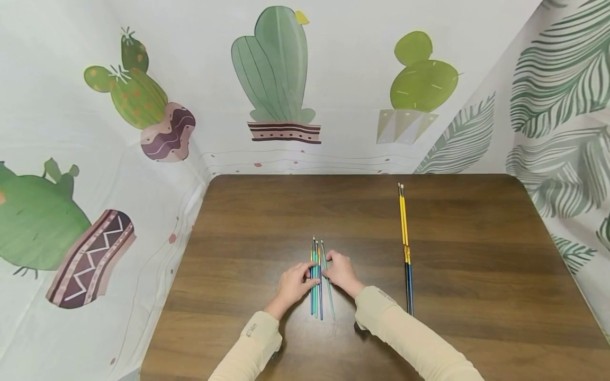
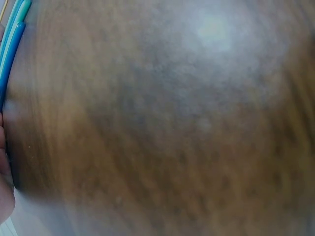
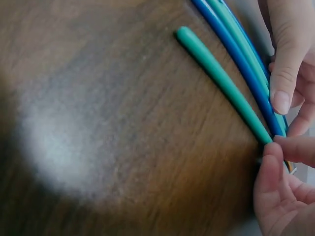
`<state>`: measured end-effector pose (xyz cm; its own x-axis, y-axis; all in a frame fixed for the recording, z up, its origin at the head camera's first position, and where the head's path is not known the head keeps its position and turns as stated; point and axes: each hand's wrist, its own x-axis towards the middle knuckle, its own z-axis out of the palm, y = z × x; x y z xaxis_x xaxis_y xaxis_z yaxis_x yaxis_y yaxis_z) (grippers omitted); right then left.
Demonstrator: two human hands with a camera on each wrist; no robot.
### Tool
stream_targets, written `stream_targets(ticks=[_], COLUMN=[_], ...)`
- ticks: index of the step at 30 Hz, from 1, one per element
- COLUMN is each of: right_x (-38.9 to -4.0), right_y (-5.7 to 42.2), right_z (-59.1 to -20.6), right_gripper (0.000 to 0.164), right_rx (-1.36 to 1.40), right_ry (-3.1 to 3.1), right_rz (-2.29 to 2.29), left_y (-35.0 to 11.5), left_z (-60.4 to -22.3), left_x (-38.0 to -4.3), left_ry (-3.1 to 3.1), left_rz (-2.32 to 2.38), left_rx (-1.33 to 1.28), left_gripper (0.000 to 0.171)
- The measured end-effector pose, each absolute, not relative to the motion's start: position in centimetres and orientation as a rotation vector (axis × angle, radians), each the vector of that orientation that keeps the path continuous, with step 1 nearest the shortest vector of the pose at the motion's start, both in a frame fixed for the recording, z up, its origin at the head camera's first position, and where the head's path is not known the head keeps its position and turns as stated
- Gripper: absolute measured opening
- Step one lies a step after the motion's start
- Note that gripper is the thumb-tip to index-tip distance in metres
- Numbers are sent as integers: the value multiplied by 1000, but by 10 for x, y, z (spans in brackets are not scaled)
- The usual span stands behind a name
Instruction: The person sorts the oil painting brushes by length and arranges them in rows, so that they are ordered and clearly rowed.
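In the head view my left hand (image 1: pixel 293 283) grips a small bundle of paintbrushes (image 1: pixel 315 301) with blue and green handles, near the table's middle. Its thumb presses on a blue handle (image 3: pixel 241 66) in the right wrist view, with fingers along the bundle's far side. My right hand (image 1: pixel 340 271) pinches one green paintbrush (image 1: pixel 330 299) just right of the bundle; its handle end points away from the others. Only handle ends (image 2: pixel 12 59) and fingertips (image 2: pixel 6 167) show at the left edge of the left wrist view.
To the right, two yellow-handled paintbrushes (image 1: pixel 403 219) lie side by side on the brown wooden table (image 1: pixel 238 222). Dark blue-handled paintbrushes (image 1: pixel 409 286) lie in line below them, partly behind the right sleeve (image 1: pixel 410 330). Behind hangs a cactus-printed cloth (image 1: pixel 348 69).
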<state>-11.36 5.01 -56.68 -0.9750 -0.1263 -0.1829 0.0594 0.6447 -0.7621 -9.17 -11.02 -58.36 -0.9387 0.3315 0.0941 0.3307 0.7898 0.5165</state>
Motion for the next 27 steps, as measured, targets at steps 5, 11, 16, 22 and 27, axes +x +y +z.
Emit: stream_targets(ticks=[5,11,16,22,27], right_x=[-110,-109,-109,-109,-110], right_y=[46,42,41,42,50], right_z=[-561,-554,-553,-554,-559], right_gripper=[30,34,37,37,39], right_rx=[-103,-31,-23,-26,5], right_ry=[2781,2782,2783,2767,2683], right_rz=[-1056,-969,-952,-987,-1204], left_y=[-110,-110,-110,-110,-110], left_z=[-582,-582,-582,-583,-583], left_x=[-91,-91,-92,-92,-92], left_ry=[2970,2964,2965,2982,2976], left_rz=[851,838,838,841,829], left_rx=[542,519,521,535,524], left_gripper=[42,42,42,41,42])
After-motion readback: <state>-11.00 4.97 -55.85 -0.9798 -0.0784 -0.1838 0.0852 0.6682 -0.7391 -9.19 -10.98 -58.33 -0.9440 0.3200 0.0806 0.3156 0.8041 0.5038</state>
